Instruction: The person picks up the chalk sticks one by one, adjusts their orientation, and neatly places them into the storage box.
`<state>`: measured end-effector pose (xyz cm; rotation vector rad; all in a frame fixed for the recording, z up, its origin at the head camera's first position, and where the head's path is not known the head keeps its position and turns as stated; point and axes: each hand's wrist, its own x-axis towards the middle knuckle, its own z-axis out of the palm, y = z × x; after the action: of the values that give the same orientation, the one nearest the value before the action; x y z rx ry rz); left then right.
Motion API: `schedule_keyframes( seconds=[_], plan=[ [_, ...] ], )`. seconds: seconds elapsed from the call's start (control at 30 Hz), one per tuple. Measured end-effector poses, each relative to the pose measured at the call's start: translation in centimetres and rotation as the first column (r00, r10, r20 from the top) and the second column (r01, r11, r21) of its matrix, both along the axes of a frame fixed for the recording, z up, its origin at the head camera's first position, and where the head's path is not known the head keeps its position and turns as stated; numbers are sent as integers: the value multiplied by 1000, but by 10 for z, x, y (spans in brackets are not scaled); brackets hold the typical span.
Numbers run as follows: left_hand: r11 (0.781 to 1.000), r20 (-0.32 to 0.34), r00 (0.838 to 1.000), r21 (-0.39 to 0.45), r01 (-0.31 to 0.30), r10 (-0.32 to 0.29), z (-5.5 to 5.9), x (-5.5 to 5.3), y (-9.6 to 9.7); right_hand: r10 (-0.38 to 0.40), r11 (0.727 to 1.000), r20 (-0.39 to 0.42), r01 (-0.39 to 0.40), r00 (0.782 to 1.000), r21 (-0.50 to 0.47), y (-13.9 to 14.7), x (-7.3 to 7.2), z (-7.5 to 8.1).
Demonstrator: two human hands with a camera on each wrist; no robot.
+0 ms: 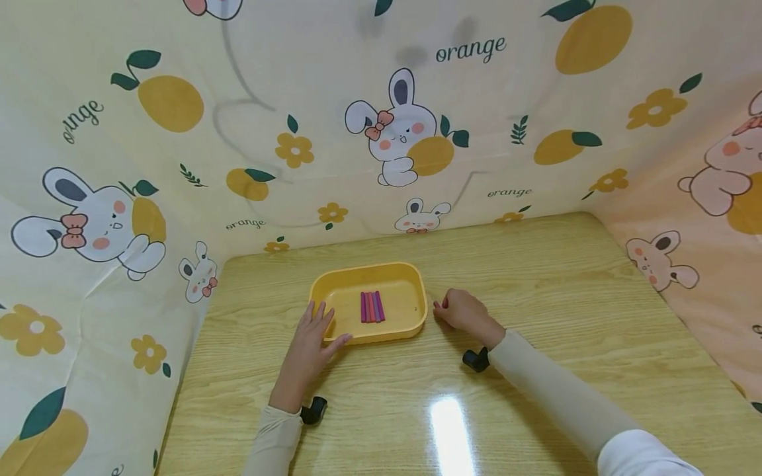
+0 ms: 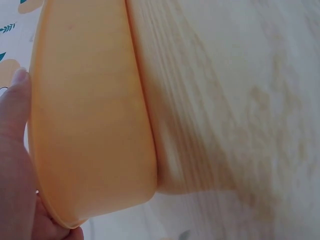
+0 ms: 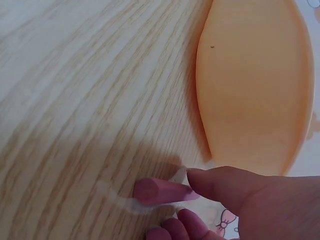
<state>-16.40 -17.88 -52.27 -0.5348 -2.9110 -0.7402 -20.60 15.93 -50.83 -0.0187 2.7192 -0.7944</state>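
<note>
A yellow tray (image 1: 395,333) stands on the wooden table. Several purple, pink and red crayons (image 1: 372,307) lie side by side in its middle. My left hand (image 1: 306,354) grips the tray's near left corner, thumb along the front rim and fingers over the left end. In the left wrist view the outer wall of the tray (image 2: 95,115) fills much of the picture. Just right of the tray, my right hand (image 1: 467,314) pinches one pinkish-purple crayon (image 3: 162,191) between thumb and fingers, low by the tabletop. Whether that crayon touches the table, I cannot tell.
Wood-grain tabletop (image 1: 536,284) spreads around the tray, with a bright reflection (image 1: 451,430) near the front. Cloth printed with rabbits and oranges (image 1: 333,86) hangs behind and on both sides. Black wrist-camera mounts (image 1: 476,360) show under both wrists.
</note>
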Motion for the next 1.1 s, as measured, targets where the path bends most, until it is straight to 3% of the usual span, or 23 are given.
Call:
schedule_keyframes(
  seconds=[0.3,0.8,1.1],
  plan=[
    [1000,-5,1000,-1,-2,2,-1,0,-1,41,999,-16,-41,999,2,2,2,0],
    [1000,-10,1000,-10,-3,3,-3,-1,-2,27,1000,-5,-27,1000,8,3,3,5],
    [1000,-1,1000,-14,-5,5,-3,-1,-1,15,999,-14,-15,1000,-39,9,2,2]
  ],
)
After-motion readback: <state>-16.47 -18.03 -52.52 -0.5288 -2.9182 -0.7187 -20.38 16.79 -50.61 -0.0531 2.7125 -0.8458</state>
